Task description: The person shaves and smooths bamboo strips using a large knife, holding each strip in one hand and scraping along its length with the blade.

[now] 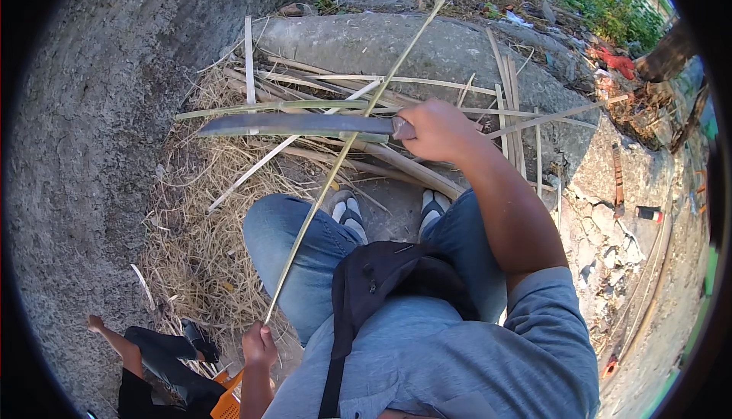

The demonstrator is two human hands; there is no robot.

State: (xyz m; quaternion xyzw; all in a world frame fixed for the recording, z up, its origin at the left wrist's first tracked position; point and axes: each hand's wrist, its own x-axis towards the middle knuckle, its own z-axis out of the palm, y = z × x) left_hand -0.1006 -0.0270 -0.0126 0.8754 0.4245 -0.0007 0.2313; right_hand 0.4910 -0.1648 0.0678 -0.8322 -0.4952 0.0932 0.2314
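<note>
My right hand (pixel 441 131) is closed round the handle of a machete (pixel 286 123), its long dark blade pointing left across the view. Low on the left, my left hand (pixel 260 344) pinches the near end of a long, thin bamboo strip (pixel 311 215). The strip slants up past my knee to the far right and crosses the blade near the handle; whether the two touch, I cannot tell. Just beyond and under the blade lie green and pale bamboo strips (pixel 320 104), in front of my feet.
Dry straw-like shavings (pixel 202 247) cover the ground to the left. More split strips (pixel 512 106) lean on a grey rock (pixel 335 41) ahead. Another person (pixel 164 366) sits at the lower left beside an orange crate (pixel 227 402). A brown-handled tool (pixel 618 179) lies at the right.
</note>
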